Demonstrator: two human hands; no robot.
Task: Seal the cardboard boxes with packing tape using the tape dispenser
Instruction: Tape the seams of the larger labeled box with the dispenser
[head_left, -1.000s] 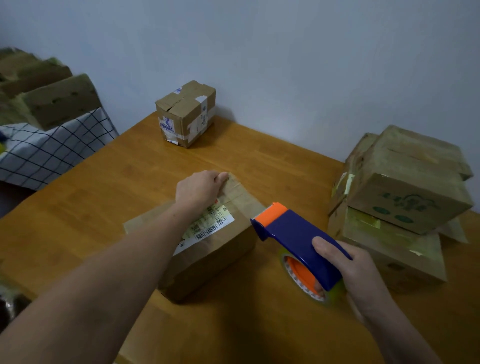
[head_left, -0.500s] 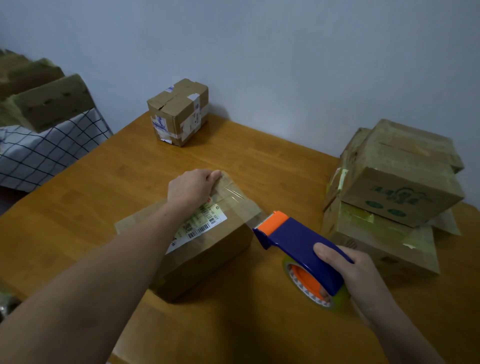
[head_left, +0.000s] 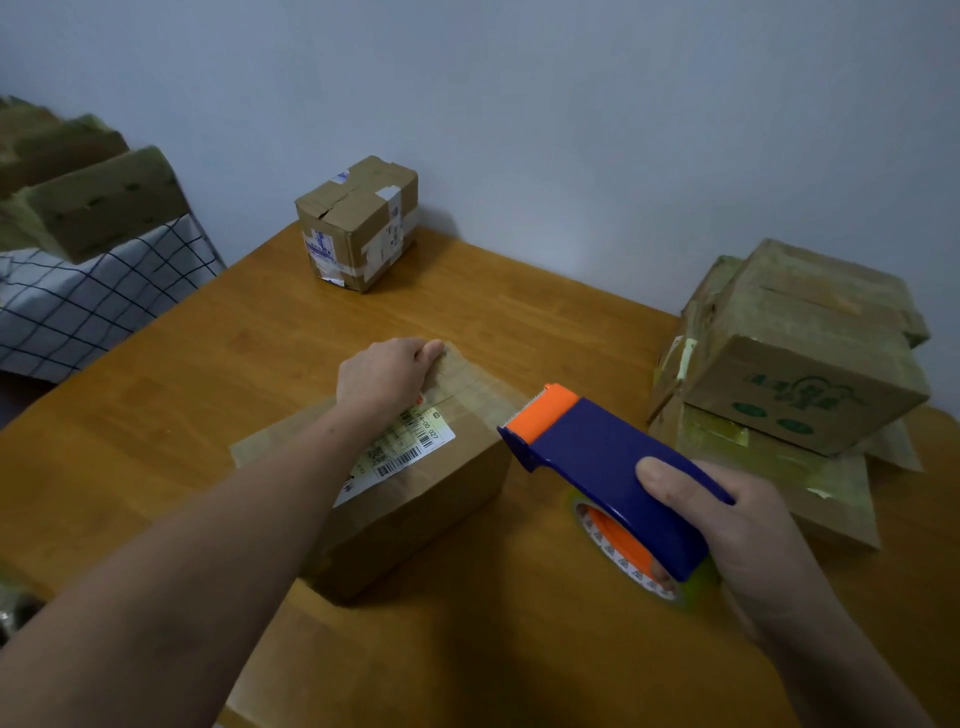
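Indoors, wooden table (head_left: 218, 374), pale wall (head_left: 519, 114), stacked boxes (head_left: 810, 379)

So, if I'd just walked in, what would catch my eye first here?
The bright blue-and-orange tape dispenser, gripped by the right hand at centre right over the wooden table. Just left of it, the left hand holds the far end of a cardboard box with a white barcode label and glossy tape across its top. A small box stands at the table's far edge, and a stack on the right.
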